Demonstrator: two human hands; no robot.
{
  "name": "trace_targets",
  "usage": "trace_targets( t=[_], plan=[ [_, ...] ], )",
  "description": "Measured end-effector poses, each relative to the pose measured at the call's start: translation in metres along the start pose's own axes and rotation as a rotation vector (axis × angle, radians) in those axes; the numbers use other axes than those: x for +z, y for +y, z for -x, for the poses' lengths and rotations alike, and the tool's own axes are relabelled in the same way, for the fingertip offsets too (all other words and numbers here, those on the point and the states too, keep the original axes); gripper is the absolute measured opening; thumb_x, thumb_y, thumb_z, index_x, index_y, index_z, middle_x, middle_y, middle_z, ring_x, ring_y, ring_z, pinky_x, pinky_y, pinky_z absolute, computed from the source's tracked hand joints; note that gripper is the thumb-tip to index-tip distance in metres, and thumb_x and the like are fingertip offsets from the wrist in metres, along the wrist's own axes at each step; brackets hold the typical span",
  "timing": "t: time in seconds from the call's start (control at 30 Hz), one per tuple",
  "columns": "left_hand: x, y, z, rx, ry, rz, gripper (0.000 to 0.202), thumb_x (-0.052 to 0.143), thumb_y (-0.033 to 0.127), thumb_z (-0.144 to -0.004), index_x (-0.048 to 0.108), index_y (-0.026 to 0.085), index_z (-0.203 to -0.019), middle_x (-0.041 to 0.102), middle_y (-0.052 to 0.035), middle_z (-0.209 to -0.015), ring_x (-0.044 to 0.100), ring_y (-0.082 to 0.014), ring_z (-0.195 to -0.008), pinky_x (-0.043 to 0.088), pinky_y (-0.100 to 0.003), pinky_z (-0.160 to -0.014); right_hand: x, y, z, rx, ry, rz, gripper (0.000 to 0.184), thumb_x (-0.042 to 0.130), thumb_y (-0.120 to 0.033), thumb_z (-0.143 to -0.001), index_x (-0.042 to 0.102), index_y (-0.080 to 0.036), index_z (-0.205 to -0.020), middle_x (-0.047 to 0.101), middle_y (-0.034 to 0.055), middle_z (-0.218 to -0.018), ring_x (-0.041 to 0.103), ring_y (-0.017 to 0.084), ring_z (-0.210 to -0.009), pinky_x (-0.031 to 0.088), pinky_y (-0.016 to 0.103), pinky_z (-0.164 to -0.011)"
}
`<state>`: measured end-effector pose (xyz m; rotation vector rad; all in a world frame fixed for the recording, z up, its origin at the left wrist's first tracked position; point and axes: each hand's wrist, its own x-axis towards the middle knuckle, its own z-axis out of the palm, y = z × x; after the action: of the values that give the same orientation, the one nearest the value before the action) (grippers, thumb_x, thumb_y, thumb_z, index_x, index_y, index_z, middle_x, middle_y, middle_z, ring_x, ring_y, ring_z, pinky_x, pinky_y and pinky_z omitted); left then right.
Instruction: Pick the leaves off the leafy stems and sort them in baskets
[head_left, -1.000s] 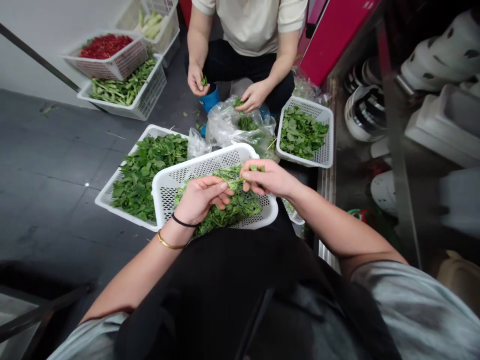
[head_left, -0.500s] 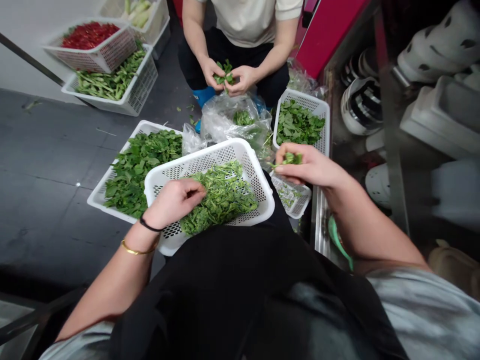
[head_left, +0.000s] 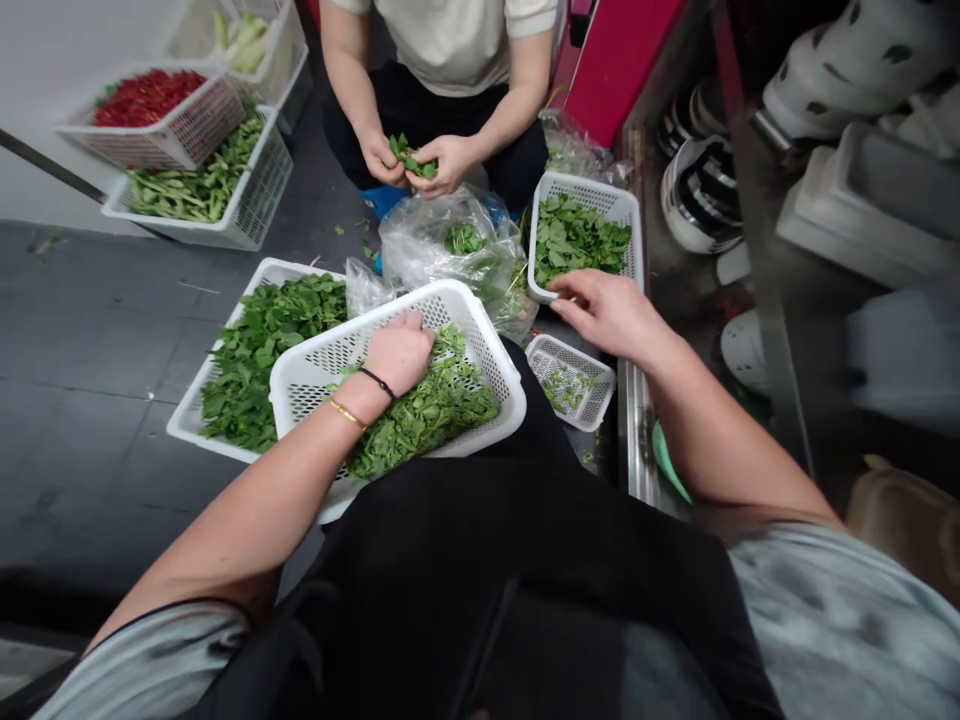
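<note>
In the head view, my left hand point(head_left: 401, 352) is inside the white perforated basket point(head_left: 296, 385) across my lap, over a layer of leafy green shoots point(head_left: 431, 420). Its fingers curl downward, and whatever they grip is hidden behind the back of the hand. My right hand point(head_left: 611, 312) hovers at the near rim of another white basket point(head_left: 637, 225) filled with picked green leaves point(head_left: 581, 240). The thumb and fingers of that hand are apart, with nothing visible between them.
Facing me, a crouching person's hands point(head_left: 416, 165) hold green leaves above a clear plastic bag point(head_left: 420, 235). A leaf-filled basket point(head_left: 180, 415) stands left, a small basket point(head_left: 536, 350) with scraps right. Stacked vegetable baskets point(head_left: 259, 200) are behind. A metal shelf edge point(head_left: 784, 370) runs along the right.
My left hand has moved right and farther into the basket. My right hand has let go of the green sprig and its fingers have spread. The view has shifted slightly.
</note>
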<state>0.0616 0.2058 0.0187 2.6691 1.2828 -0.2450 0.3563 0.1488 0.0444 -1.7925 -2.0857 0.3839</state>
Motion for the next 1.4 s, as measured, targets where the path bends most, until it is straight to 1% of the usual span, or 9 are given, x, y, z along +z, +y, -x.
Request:
trace_targets(
  t=[0.13,0.33,0.43,0.6,0.93,1.07,1.17,1.3,1.4],
  plan=[
    [0.005,-0.003,0.001,0.012,0.012,0.073,0.018,0.056,0.015,-0.085,0.073,0.011,-0.087,0.066,-0.0199,-0.106,0.063,-0.0334,-0.103,0.051,-0.041,-0.079,-0.007,-0.046,-0.011,-0.201,-0.07,-0.13,0.029,0.054,-0.03,-0.095,0.071,-0.017,-0.114,0.072,0.01,-0.1,0.064,0.021,-0.086,0.045,0.032,-0.078],
    [-0.01,-0.022,0.039,-0.102,0.1,0.936,0.011,0.066,0.025,-0.071,0.069,0.016,-0.075,0.069,-0.0046,-0.078,0.061,-0.0174,-0.072,0.05,-0.03,-0.069,0.008,-0.093,-0.021,-0.408,-0.197,-0.305,0.023,0.055,-0.028,-0.095,0.071,-0.017,-0.108,0.071,0.0089,-0.103,0.062,0.02,-0.091,0.043,0.03,-0.08],
    [-0.018,-0.021,0.058,-0.238,0.074,1.361,0.015,0.073,0.029,-0.066,0.069,0.016,-0.07,0.065,-0.0001,-0.063,0.057,-0.0123,-0.058,0.05,-0.025,-0.061,0.027,-0.114,-0.032,-0.39,-0.29,-0.341,0.024,0.062,-0.027,-0.089,0.069,-0.015,-0.109,0.071,0.0096,-0.104,0.061,0.019,-0.086,0.042,0.03,-0.075],
    [-0.016,-0.014,0.071,-0.384,0.09,1.804,0.019,0.077,0.027,-0.064,0.064,0.015,-0.07,0.069,-0.0036,-0.061,0.063,-0.0125,-0.049,0.051,-0.021,-0.049,0.058,-0.131,-0.043,-0.192,-0.363,-0.676,0.016,0.062,-0.025,-0.087,0.069,-0.014,-0.097,0.066,-0.0017,-0.067,0.059,0.011,-0.06,0.045,0.027,-0.065],
    [-0.011,-0.008,0.07,-0.387,0.15,2.04,0.021,0.077,0.022,-0.061,0.063,0.013,-0.074,0.069,-0.0035,-0.057,0.059,-0.0109,-0.039,0.046,-0.017,-0.037,0.058,-0.124,-0.038,0.015,-0.515,-1.067,0.029,0.073,-0.031,-0.078,0.06,-0.016,-0.098,0.063,-0.0025,-0.069,0.067,0.013,-0.061,0.052,0.024,-0.056],
    [-0.011,-0.003,0.069,-0.406,0.158,2.007,0.022,0.079,0.022,-0.062,0.064,0.014,-0.075,0.068,-0.0017,-0.056,0.06,-0.0113,-0.04,0.046,-0.016,-0.036,0.058,-0.123,-0.036,-0.086,-0.513,-1.042,0.023,0.071,-0.034,-0.082,0.059,-0.017,-0.092,0.065,-0.0014,-0.072,0.065,0.012,-0.062,0.051,0.024,-0.059],
    [-0.01,-0.003,0.071,-0.41,0.188,1.981,0.021,0.078,0.023,-0.064,0.067,0.012,-0.077,0.068,-0.0013,-0.056,0.057,-0.009,-0.038,0.045,-0.015,-0.036,0.051,-0.116,-0.033,-0.16,-0.366,-0.839,0.014,0.063,-0.03,-0.088,0.06,-0.016,-0.086,0.063,-0.0007,-0.069,0.061,0.011,-0.061,0.049,0.024,-0.06],
    [-0.008,-0.003,0.071,-0.388,0.162,1.944,0.016,0.077,0.022,-0.064,0.067,0.012,-0.072,0.066,-0.0011,-0.054,0.052,-0.0073,-0.035,0.043,-0.015,-0.035,0.043,-0.111,-0.028,-0.466,-0.152,-0.483,0.028,0.058,-0.021,-0.093,0.064,-0.018,-0.12,0.069,0.0053,-0.095,0.064,0.016,-0.086,0.052,0.03,-0.078],
    [-0.007,-0.002,0.07,-0.362,0.103,1.918,0.016,0.077,0.023,-0.064,0.067,0.013,-0.073,0.066,-0.0012,-0.053,0.051,-0.0077,-0.035,0.042,-0.016,-0.035,0.051,-0.113,-0.029,-0.641,-0.19,-0.295,0.037,0.05,-0.019,-0.1,0.059,-0.019,-0.135,0.067,0.008,-0.1,0.063,0.018,-0.087,0.051,0.031,-0.077]
  ],
)
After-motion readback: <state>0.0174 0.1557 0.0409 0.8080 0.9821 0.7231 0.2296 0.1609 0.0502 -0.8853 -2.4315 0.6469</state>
